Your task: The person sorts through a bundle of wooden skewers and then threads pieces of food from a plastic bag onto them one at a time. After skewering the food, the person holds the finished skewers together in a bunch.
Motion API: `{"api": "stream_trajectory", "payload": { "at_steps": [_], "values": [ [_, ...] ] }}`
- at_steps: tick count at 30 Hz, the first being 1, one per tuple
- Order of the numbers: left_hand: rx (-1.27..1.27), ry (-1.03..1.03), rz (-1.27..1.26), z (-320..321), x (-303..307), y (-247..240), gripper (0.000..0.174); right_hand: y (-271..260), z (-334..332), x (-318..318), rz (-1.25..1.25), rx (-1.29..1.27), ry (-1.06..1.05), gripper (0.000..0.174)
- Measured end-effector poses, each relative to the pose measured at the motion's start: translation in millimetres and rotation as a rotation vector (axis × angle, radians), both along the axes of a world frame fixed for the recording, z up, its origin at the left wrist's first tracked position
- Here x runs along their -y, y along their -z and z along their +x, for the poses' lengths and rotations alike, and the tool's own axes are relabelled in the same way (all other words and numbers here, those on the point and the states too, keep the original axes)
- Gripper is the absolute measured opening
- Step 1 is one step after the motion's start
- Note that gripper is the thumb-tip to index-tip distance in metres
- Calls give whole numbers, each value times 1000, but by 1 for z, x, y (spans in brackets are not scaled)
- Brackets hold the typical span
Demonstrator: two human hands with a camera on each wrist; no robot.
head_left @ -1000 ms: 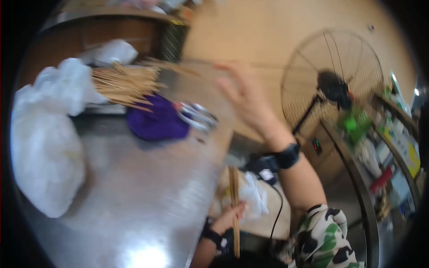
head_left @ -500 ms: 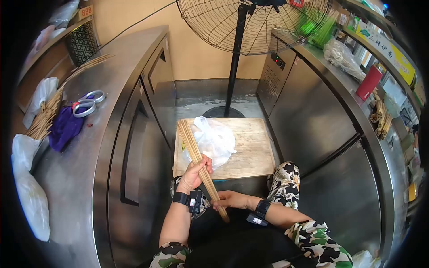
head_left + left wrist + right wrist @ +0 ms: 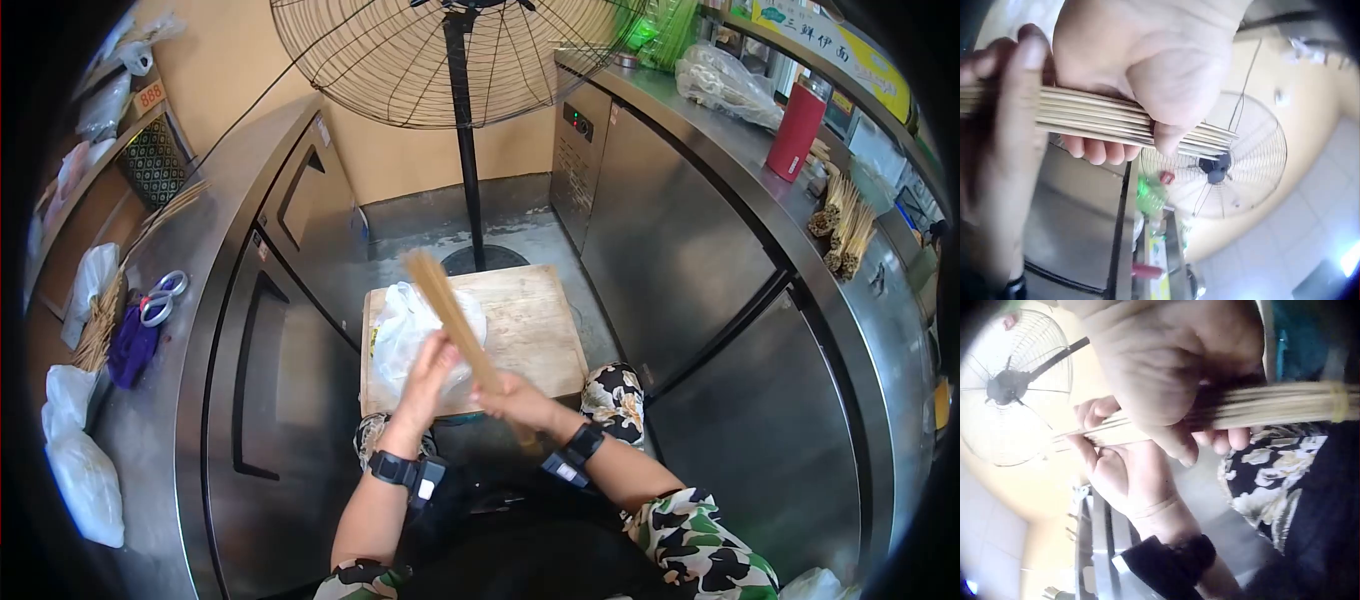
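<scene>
A bundle of thin bamboo skewers (image 3: 450,310) slants in front of my body, its far end blurred in the head view. My right hand (image 3: 520,400) grips it around the lower part, with the thumb laid across the sticks. Farther up, my left hand (image 3: 425,380) has its thumb on one side of the skewers and its fingers on the other, as the left wrist view shows. Several stick tips (image 3: 1210,140) stick out past the left thumb. Near the other end, a yellow band (image 3: 1339,403) circles the bundle in the right wrist view.
Below the hands, a white plastic bag (image 3: 405,335) lies on a wooden board (image 3: 535,330). On the left counter are scissors (image 3: 160,300), a purple cloth (image 3: 135,345) and loose skewers (image 3: 98,330). More skewer bundles (image 3: 845,225) and a red bottle (image 3: 797,135) stand right. A fan (image 3: 465,130) stands ahead.
The right hand came from near the left counter down to the bundle, then moved higher along it. The left hand and bundle have shifted, and the head view has swung toward the board.
</scene>
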State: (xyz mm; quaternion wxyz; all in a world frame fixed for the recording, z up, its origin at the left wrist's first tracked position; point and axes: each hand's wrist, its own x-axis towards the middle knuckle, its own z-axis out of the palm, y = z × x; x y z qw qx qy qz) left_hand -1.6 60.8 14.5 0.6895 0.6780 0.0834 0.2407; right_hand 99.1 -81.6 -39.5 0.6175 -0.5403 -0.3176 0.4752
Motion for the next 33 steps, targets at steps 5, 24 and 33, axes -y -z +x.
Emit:
{"api": "stream_trajectory", "payload": {
  "at_steps": [5, 24, 33],
  "values": [
    [-364, -597, 595, 33, -83, 44, 64, 24, 70, 13, -89, -104, 157, 14],
    [-684, 85, 285, 10, -1, 125, 33, 71, 103, -85, -62, -519, 92, 22],
    [-634, -459, 609, 35, -56, 188, 35, 18, 97, -27, 17, -363, -250, 11]
  ]
}}
